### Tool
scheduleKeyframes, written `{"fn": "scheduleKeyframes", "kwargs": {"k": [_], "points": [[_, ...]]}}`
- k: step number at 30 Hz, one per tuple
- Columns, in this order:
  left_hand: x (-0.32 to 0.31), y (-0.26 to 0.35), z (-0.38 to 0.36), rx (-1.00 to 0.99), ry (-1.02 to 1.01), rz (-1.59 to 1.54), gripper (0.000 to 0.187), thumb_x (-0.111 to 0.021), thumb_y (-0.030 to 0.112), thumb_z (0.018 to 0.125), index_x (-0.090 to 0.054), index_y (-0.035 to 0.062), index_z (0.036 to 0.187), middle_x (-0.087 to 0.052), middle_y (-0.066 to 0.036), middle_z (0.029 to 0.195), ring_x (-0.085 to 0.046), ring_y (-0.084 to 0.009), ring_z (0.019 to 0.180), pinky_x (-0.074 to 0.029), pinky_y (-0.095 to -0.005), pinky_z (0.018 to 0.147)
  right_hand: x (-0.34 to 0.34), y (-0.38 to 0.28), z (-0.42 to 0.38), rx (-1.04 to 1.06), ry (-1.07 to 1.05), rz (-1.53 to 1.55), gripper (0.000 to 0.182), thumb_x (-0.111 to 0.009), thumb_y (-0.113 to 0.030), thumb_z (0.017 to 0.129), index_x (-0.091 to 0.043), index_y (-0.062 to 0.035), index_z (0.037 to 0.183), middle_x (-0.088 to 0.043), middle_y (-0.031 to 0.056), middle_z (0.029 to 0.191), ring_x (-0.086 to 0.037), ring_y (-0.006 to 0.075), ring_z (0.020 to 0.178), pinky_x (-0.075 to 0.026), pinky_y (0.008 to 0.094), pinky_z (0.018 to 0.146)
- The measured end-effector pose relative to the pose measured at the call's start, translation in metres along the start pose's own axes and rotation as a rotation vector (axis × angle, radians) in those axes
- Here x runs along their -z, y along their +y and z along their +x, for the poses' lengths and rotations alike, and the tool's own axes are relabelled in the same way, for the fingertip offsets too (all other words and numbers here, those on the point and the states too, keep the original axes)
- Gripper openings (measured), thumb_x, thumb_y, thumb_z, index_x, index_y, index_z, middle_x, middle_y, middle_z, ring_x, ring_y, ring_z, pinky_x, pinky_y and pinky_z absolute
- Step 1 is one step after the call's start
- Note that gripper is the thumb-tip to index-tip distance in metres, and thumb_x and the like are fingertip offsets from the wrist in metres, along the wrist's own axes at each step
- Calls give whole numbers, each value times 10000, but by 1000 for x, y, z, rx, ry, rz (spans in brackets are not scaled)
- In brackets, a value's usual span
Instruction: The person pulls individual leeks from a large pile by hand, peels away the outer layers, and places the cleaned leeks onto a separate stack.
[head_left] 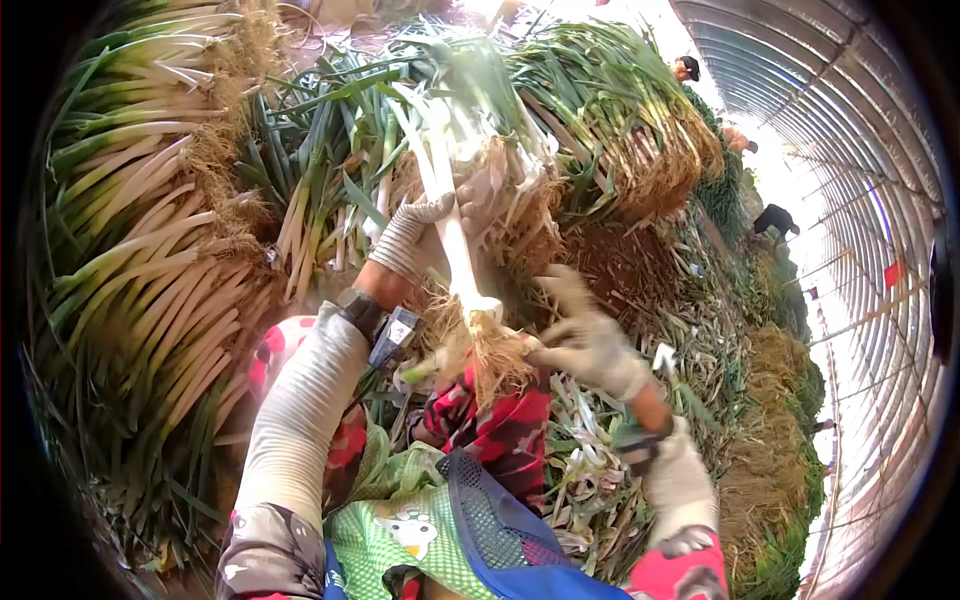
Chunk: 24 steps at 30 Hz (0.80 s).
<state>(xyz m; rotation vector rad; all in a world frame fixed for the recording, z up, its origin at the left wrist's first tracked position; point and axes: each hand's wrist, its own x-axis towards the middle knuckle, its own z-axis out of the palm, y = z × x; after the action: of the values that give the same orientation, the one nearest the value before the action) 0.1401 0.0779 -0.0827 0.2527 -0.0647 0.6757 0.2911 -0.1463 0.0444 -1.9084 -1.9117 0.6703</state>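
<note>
Long leek-like stalks (455, 245) stand out in the middle, white shafts upward and stringy roots toward my lap. My left hand (440, 218), in a pale glove, is wrapped round these stalks. To the right of the roots is my right hand (590, 345), also gloved and slightly blurred, with its fingers spread and nothing held in them. Its fingertips come close to the roots; whether they touch is unclear. A dark device (395, 335) is strapped at my left wrist.
A tall stack of stalks (150, 240) fills the left side. Another rooty bundle (650, 130) lies at the upper right. Loose leaves and trimmings (680, 350) cover the ground at right. Ribbed tunnel wall (870, 120) curves along the far right, with people partly visible near it.
</note>
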Motion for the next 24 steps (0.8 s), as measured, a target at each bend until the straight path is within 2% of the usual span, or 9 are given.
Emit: {"fn": "scheduleKeyframes", "kwargs": {"k": [1,4,6,10,12,13,15,17,24], "points": [[-3,0,1,-34,27,-12,372,-636,46,799,-508,-20,1142,-606,-107,918,-610,-230,833,-521,-372,749,-31,-1,23,176,86,57,759,-717,-79,710,-324,-53,1359,-410,183,1351,-575,194,1059,-530,251,770],[-3,5,3,-152,40,22,463,-644,-4,763,-457,8,1187,-593,-118,935,-600,-244,834,-519,-379,733,-88,27,64,-140,-212,1064,431,-590,-68,831,-460,6,1235,-569,121,1119,-593,154,896,-505,242,728],[6,17,4,-131,12,26,500,-646,0,760,-434,23,1213,-588,-115,947,-596,-245,826,-514,-381,733,-94,26,72,-59,-181,1462,264,-537,-78,872,-539,-16,1128,-596,59,934,-573,120,764,-497,247,695],[-24,59,-3,-357,-47,200,502,-644,26,766,-409,-11,1208,-562,-86,855,-547,-158,717,-503,-300,689,-49,68,23,463,-5,-280,213,-580,-189,856,-605,-72,1031,-645,72,825,-624,184,669,-519,294,582],[-40,82,-9,-501,61,352,479,-649,61,783,-411,-23,1191,-556,-77,814,-545,-153,708,-497,-279,671,-40,124,-22,71,236,-207,171,-576,-137,856,-616,-56,1001,-650,116,769,-642,239,624,-504,301,512],[-30,94,-7,-496,40,336,452,-665,67,771,-443,-45,1149,-558,-72,805,-542,-154,689,-492,-283,645,-23,145,-44,-288,115,-595,157,-556,-165,863,-629,-86,978,-656,128,724,-645,280,628,-521,337,551],[-35,87,-12,-472,173,412,385,-655,61,770,-487,-55,1096,-558,-71,791,-547,-165,686,-491,-289,656,1,207,-91,-933,-53,-633,363,-599,-315,803,-582,-117,1106,-650,194,958,-629,348,897,-499,427,797],[-32,71,-16,-414,292,387,356,-634,44,773,-495,-46,1088,-552,-71,781,-554,-175,695,-493,-294,671,6,251,-110,-1081,-173,-786,455,-600,-334,792,-531,-83,1166,-614,216,1040,-586,363,986,-467,417,854],[25,32,-12,6,429,-61,312,-611,6,757,-508,-9,1051,-551,-92,804,-549,-189,641,-492,-302,567,-15,235,132,-172,153,-384,392,-550,-277,809,-571,-46,1124,-611,199,1031,-559,385,974,-449,429,841]]}}
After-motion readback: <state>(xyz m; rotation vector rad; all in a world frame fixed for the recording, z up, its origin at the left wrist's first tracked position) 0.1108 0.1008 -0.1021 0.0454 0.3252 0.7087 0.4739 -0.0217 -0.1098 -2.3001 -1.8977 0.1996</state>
